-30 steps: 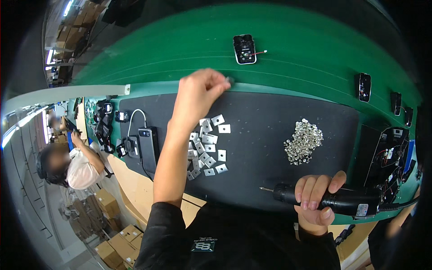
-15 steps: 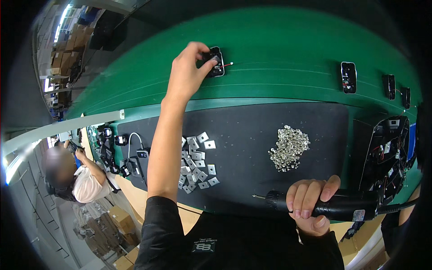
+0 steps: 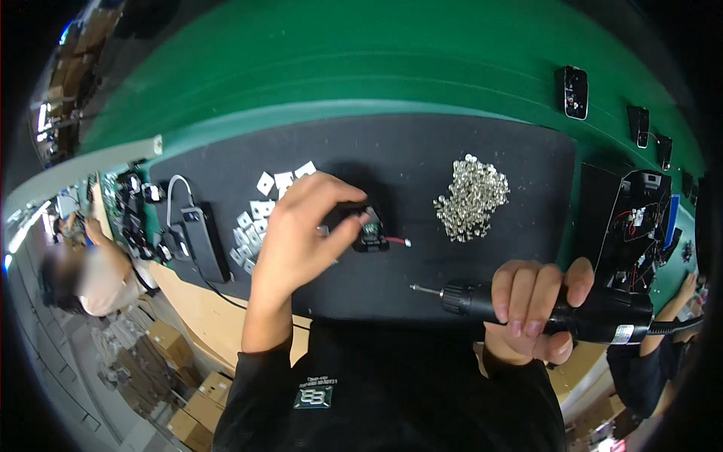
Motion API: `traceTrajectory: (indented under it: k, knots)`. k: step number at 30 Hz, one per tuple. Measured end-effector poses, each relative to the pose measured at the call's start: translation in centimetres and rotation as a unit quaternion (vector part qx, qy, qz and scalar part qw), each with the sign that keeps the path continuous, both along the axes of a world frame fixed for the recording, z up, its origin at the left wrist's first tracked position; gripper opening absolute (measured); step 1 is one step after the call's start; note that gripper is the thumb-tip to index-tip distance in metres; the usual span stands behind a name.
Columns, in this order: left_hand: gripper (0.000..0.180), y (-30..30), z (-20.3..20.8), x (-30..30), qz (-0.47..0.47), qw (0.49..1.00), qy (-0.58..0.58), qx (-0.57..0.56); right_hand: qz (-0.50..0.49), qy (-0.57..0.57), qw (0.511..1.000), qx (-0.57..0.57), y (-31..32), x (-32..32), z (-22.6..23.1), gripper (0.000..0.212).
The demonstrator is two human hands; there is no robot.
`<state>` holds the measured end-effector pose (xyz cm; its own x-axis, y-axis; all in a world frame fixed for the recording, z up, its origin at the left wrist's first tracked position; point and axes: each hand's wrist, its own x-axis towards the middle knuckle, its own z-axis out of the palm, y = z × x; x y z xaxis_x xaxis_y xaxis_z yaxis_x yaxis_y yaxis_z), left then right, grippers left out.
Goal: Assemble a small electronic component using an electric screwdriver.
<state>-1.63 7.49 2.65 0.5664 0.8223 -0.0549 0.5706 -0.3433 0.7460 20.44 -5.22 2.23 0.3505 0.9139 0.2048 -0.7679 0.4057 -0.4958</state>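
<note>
Black plastic sets off the small rectangular housing with a green circuit board point(image 3: 371, 235), set near the centre of the frame over the dark grey mat point(image 3: 407, 275) on the green counter point(image 3: 301, 71). The left hand point(image 3: 312, 226) curls its thumb and forefinger around the housing's upper left corner; blur and overlap hide whether they truly pinch it. The right hand point(image 3: 533, 309), lower right of centre, is wrapped firmly round a black cylindrical electric screwdriver point(image 3: 602, 313), its thin silver bit point(image 3: 427, 289) pointing left, well apart from the housing.

For good handling, I would hold the housing by its outer edges, with thumb pressure off the board, and lay it flat before any tool comes near. The red lead with a white plug point(image 3: 398, 241) sticks out to the right, toward the driver's side, so it could be snagged; better turned away from the bit. A loose wrist would help hold the bit upright. The pile of shiny silver screws point(image 3: 474, 200), right of centre, and the square silver plates with holes point(image 3: 254, 230), left of centre, are best not brushed by a sleeve
</note>
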Motion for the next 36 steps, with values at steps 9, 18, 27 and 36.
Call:
traceTrajectory:
  k: [9,18,27,36]
  knots:
    - [0.068,-2.0,-1.5,-1.6,-0.154,0.987,-0.003,0.055,-0.033,-0.033,0.999,0.025,0.8,0.6,1.0,0.045]
    - [0.070,-3.9,-2.7,-0.1,-0.105,0.990,-0.024,0.092,-0.015,-0.129,0.991,0.021,2.0,-2.4,1.6,0.036]
    - [0.066,-3.6,-2.9,0.2,-0.104,0.988,-0.039,0.107,0.004,-0.197,0.980,0.033,2.4,-2.8,0.6,0.036]
    - [0.066,-3.6,-3.3,0.2,-0.109,0.988,-0.034,0.109,0.032,-0.224,0.972,0.068,3.0,-2.6,-0.2,0.033]
